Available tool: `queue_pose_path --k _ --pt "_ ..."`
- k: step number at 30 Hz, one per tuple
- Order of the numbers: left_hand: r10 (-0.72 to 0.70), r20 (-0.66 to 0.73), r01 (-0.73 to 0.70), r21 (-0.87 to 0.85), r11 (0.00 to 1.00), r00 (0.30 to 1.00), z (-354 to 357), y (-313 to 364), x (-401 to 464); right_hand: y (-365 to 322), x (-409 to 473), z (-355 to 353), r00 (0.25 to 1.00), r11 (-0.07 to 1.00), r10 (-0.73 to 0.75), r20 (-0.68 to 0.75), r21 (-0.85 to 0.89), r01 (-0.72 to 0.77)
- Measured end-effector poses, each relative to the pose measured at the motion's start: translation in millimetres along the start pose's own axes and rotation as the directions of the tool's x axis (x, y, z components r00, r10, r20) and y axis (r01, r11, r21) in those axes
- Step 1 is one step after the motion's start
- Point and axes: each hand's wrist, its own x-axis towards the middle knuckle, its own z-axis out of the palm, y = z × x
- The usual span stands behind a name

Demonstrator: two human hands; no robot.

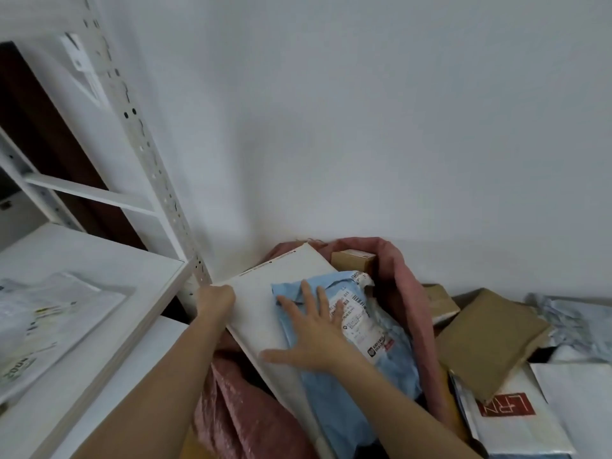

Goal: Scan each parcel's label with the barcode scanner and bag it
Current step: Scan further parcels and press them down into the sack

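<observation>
— Where are the hands right now?

— Both are down in the pink woven plastic sack [409, 293] that stands open against the white wall [364, 111]. The left hand [217, 298] is curled over the near-left edge of a large flat white mailer parcel [265, 313], gripping it. The right hand [318, 336] lies flat with its fingers spread and straight, pressing on a light blue plastic mailer parcel [390, 356].

— And that blue parcel sits where?

— On top of the white one, both leaning inside the mouth of the sack. Its white shipping label [364, 323] faces up, with a barcode near the top edge; the right hand's fingertips [308, 288] cover part of the label's left side.

— Anything else in the sack?

— A small brown cardboard box [352, 260] shows at the back, behind the white parcel.

— What lies around it?

— To the right, a pile on the floor: a brown paper-wrapped parcel [490, 339], tilted, a smaller brown box [438, 301] just beside the sack's rim, a white mailer with a red square logo [516, 415] under the brown parcel's near corner, and a crumpled grey plastic bag [573, 319] farther right. To the left stands a white metal shelving rack [155, 180], and on its lower shelf [126, 260] rest clear plastic packets with printed paper [49, 313].

— The scanner?

— I cannot find it in this view.
</observation>
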Motion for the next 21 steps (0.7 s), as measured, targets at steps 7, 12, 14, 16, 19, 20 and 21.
queue_pose_path --k 7,12,14,16,19,20,21 --pt "-0.012 0.187 0.117 -0.561 0.82 0.982 -9.6 4.0 -8.6 9.9 7.0 11.8 0.994 0.978 0.11 0.002 -0.176 -0.107" --pt "-0.002 0.379 0.225 -0.544 0.809 0.925 0.7 1.1 -30.9 18.4 1.0 11.0 0.991 0.986 0.112 -0.076 -0.118 -0.12" --pt "0.112 0.427 0.072 -0.392 0.917 0.897 11.3 1.0 -34.9 20.9 -2.1 7.8 0.99 0.993 0.091 -0.104 -0.064 -0.098" --pt "0.225 0.368 -0.218 -0.062 0.974 0.902 15.4 -0.9 -38.3 25.2 -4.8 4.2 0.986 0.996 0.089 -0.138 0.009 -0.089" --pt "0.336 0.353 -0.442 0.281 0.852 0.873 16.5 -13.6 -40.7 31.7 -12.8 2.3 0.986 0.995 0.089 -0.14 0.054 -0.082" --pt "0.321 0.375 -0.437 0.281 0.854 0.87 17.7 -20.4 -40.2 33.8 -16.4 2.5 0.987 0.996 0.084 -0.138 0.056 -0.076" --pt "0.304 0.346 -0.4 0.25 0.882 0.888 19.6 -26.8 -34.8 36.1 -20.7 2.8 0.988 0.996 0.075 -0.136 0.052 -0.068"
